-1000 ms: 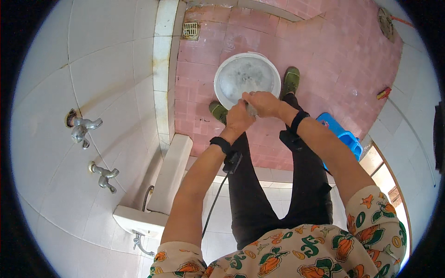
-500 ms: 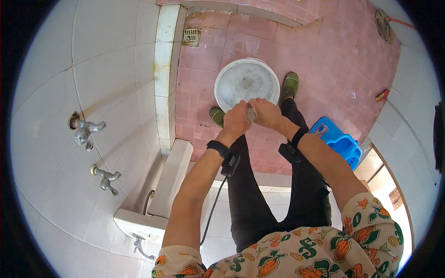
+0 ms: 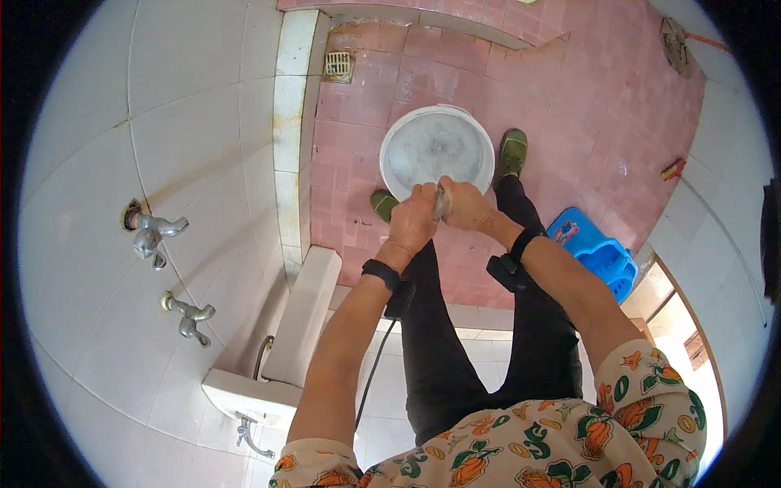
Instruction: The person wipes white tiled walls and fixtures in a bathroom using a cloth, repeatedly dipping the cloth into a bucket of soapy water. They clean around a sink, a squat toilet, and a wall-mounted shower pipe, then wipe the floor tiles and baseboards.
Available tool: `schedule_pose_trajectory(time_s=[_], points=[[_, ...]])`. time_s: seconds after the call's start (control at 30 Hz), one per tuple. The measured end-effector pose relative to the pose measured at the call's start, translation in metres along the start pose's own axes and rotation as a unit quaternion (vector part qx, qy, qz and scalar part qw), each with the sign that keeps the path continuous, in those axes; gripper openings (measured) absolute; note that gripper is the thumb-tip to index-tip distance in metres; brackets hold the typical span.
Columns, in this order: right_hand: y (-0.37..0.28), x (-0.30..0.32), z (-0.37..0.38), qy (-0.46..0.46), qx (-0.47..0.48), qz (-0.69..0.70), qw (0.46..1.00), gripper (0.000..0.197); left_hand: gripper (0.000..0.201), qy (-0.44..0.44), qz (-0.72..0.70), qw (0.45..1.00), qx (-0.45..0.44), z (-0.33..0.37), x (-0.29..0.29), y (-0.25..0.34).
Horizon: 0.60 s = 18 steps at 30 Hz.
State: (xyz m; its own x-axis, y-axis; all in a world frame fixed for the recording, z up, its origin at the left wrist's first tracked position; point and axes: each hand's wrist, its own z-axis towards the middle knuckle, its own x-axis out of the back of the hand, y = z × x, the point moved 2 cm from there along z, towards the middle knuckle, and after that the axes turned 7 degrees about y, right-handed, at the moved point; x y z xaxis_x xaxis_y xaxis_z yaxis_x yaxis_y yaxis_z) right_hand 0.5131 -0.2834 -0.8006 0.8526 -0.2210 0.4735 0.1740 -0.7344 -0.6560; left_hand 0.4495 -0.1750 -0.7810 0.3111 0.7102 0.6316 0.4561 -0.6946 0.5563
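Observation:
Both my hands are closed round a small bunched grey cloth [image 3: 441, 203], and only a short stretch of it shows between them. My left hand [image 3: 414, 215] grips its left part with the knuckles up. My right hand [image 3: 466, 205] is wrapped round the other end, close against the left. Just beyond them, on the floor between my feet, stands a round white bucket [image 3: 491, 167] with cloudy greyish water in it. The hands are over its near rim.
A blue plastic washboard basin [image 3: 598, 254] lies right of my legs. Two metal taps stick out of the left wall: an upper tap [image 3: 153, 233] and a lower tap [image 3: 189, 317]. A floor drain [image 3: 338, 67] sits at far left, a red-handled brush [image 3: 673, 168] by the right wall.
The hands have turned slightly against each other on the cloth, the right knuckles rising a little. The whole view has shifted slightly; the bucket stays in place.

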Motion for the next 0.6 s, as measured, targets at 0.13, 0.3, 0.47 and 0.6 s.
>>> schedule_pose_trajectory(time_s=[0.13, 0.3, 0.47, 0.6], points=[[0.0, -0.001, 0.005, 0.0, 0.012, 0.024, 1.0, 0.043, 0.039, 0.005, -0.007, 1.0, 0.009, 0.0, 0.003, -0.001], [-0.028, 0.007, 0.0, 0.006, 0.007, 0.017, 1.0, 0.041, 0.037, 0.06, -0.008, 0.998, 0.001, -0.013, 0.02, 0.0], [-0.057, 0.021, -0.009, 0.012, 0.069, 0.016, 0.997, 0.053, 0.042, 0.12, 0.016, 0.993, 0.01, -0.036, 0.057, 0.015], [-0.061, 0.049, -0.013, 0.033, 0.195, 0.086, 0.976, 0.075, 0.053, 0.134, -0.032, 0.989, 0.058, -0.054, 0.095, 0.044]])
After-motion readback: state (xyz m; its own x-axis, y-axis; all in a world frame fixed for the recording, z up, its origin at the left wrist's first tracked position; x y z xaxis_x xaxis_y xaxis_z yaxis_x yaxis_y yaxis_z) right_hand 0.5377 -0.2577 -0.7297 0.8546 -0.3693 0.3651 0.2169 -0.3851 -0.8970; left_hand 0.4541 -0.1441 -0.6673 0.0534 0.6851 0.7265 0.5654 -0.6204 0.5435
